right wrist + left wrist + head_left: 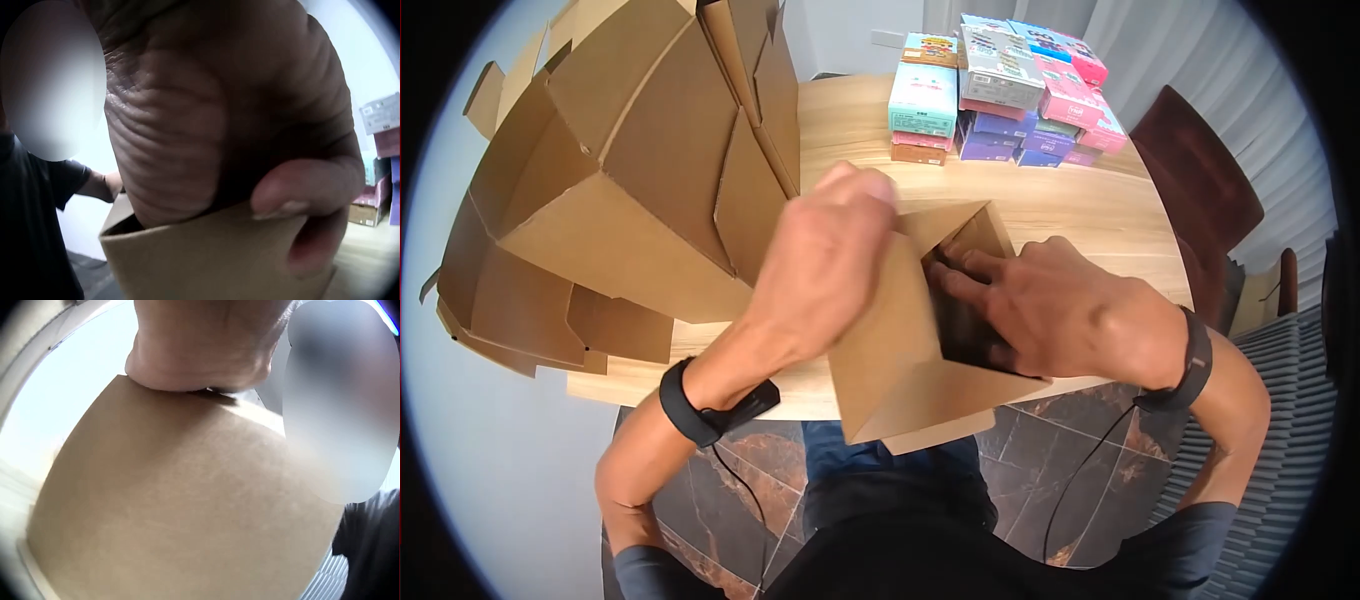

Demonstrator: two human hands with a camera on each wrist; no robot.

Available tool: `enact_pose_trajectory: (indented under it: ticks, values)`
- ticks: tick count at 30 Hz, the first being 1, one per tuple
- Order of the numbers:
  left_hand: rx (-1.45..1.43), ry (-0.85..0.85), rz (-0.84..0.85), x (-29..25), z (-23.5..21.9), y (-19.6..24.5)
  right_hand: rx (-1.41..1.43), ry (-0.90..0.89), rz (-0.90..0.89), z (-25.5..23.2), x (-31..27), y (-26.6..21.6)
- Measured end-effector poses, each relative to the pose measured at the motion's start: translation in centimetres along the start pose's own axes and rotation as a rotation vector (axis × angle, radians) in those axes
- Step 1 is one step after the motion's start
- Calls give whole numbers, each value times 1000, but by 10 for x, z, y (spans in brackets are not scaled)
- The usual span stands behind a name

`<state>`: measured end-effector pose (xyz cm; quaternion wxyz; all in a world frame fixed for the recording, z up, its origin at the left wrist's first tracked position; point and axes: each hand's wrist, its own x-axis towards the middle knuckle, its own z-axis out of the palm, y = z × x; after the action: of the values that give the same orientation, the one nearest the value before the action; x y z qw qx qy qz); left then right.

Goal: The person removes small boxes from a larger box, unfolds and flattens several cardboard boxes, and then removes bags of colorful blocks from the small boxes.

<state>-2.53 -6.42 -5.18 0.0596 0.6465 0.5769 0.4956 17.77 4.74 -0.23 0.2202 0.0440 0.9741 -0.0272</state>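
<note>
A small brown cardboard box [890,350] stands tilted at the table's front edge, its top gaping. My left hand [825,265] grips the upper edge of its left side. In the left wrist view that hand [203,347] sits over the edge of the broad cardboard panel [181,500], fingertips hidden. With two fingers inside the opening, my right hand [1090,310] grips the box's right wall. The right wrist view shows curled fingers [306,194] outside the cardboard wall [212,256] and the palm over its rim. The inside of the box is dark.
Large cardboard boxes [640,190] with open flaps lean at the left of the wooden table [840,120]. Several stacked colourful small boxes [1000,75] stand at the back. A dark red chair [1200,160] is at the right, and tiled floor [1060,470] lies below.
</note>
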Motion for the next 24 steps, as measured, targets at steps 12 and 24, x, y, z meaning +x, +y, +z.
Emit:
enact_pose_trajectory:
  ticks: [12, 24]
  values:
    - [-1000, 206, -124, -2, -4, 23, -708, -35, -333, -7, 2, -29]
    - [-761, -165, -197, -2, -31, 34, 510, 975, 9, 34, -113, -5]
